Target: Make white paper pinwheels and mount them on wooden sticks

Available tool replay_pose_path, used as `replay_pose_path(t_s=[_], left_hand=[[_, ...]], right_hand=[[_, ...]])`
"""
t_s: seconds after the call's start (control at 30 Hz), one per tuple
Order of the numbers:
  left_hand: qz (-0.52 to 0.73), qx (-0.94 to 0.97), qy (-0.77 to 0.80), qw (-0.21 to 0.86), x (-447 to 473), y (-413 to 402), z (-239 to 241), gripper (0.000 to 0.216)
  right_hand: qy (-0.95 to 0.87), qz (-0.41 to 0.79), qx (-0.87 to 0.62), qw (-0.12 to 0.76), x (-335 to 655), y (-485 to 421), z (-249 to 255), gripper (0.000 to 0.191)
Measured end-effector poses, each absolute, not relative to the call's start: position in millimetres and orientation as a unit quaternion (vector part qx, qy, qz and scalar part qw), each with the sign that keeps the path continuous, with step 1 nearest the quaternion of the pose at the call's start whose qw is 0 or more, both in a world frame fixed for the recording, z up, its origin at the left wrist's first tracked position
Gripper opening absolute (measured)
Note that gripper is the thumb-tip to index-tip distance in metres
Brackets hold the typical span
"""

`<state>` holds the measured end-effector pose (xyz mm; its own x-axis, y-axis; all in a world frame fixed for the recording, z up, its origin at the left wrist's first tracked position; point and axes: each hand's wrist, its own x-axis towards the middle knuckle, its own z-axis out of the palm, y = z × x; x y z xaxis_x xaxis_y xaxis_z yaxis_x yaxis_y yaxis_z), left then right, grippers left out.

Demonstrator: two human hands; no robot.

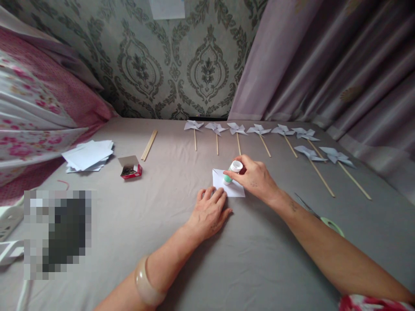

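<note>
A small white paper square (pixel 238 191) lies on the grey cloth in front of me. My right hand (pixel 257 177) is closed around a glue stick (pixel 231 172), white with a green band, tilted with its lower end against the paper. My left hand (pixel 210 211) lies palm down, fingers stretched out, with the fingertips at the paper's near left edge. Whether the glue has left a mark on the sheet cannot be made out.
Several paper pinwheels (pixel 238 128) on wooden sticks lie along the back and right. Green-handled scissors (pixel 332 225) rest beside my right forearm. Leftward are loose sticks (pixel 149 144), an open red box (pixel 131 172) of small metal pieces, a paper stack (pixel 89 156) and a power strip (pixel 9 222).
</note>
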<state>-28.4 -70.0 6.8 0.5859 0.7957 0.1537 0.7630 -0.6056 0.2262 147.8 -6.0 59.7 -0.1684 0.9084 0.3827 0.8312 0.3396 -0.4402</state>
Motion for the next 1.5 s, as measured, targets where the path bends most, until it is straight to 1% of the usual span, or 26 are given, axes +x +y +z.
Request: replay_pose_path(t_s=[0.1, 0.23, 0.4, 0.5, 0.63, 0.7, 0.97, 1.1, 1.23, 1.37, 1.5], left_hand=[[0.120, 0.888, 0.439, 0.067, -28.4, -69.7, 6.1, 0.045], [0.122, 0.888, 0.438, 0.065, -28.4, -69.0, 4.4, 0.045], [0.124, 0.888, 0.439, 0.063, -28.5, -69.0, 4.7, 0.043], [0.122, 0.888, 0.439, 0.061, -28.1, -68.9, 6.1, 0.043], [0.117, 0.889, 0.438, 0.063, -27.9, -68.9, 6.8, 0.044], [0.120, 0.889, 0.438, 0.061, -28.0, -68.9, 6.2, 0.043], [0.125, 0.888, 0.438, 0.060, -28.4, -69.0, 6.1, 0.041], [0.122, 0.889, 0.438, 0.060, -28.2, -69.1, 8.1, 0.041], [0.123, 0.888, 0.439, 0.061, -28.1, -69.1, 8.0, 0.040], [0.125, 0.889, 0.436, 0.057, -28.2, -69.0, 6.2, 0.041], [0.126, 0.889, 0.437, 0.057, -28.3, -69.4, 6.4, 0.040]], right_hand=[[-0.796, 0.063, -0.543, 0.259, 150.2, -5.9, 64.9, 0.029], [-0.847, 0.109, -0.480, 0.202, 157.2, -2.4, 76.2, 0.027], [-0.870, 0.130, -0.438, 0.185, 162.9, 3.8, 83.6, 0.033], [-0.869, 0.120, -0.451, 0.166, 160.5, 2.7, 85.6, 0.031], [-0.843, 0.064, -0.518, 0.130, 153.0, -4.8, 86.7, 0.024], [-0.838, 0.044, -0.530, 0.123, 150.5, -8.3, 86.3, 0.024], [-0.875, 0.085, -0.458, 0.132, 154.3, -7.6, 87.3, 0.036], [-0.864, 0.056, -0.489, 0.106, 151.2, -9.6, 88.5, 0.036], [-0.825, 0.011, -0.557, 0.094, 145.0, -15.3, 86.4, 0.030], [-0.808, 0.020, -0.576, 0.124, 146.5, -15.7, 81.3, 0.028], [-0.837, 0.102, -0.508, 0.179, 158.4, -9.1, 77.0, 0.034]])
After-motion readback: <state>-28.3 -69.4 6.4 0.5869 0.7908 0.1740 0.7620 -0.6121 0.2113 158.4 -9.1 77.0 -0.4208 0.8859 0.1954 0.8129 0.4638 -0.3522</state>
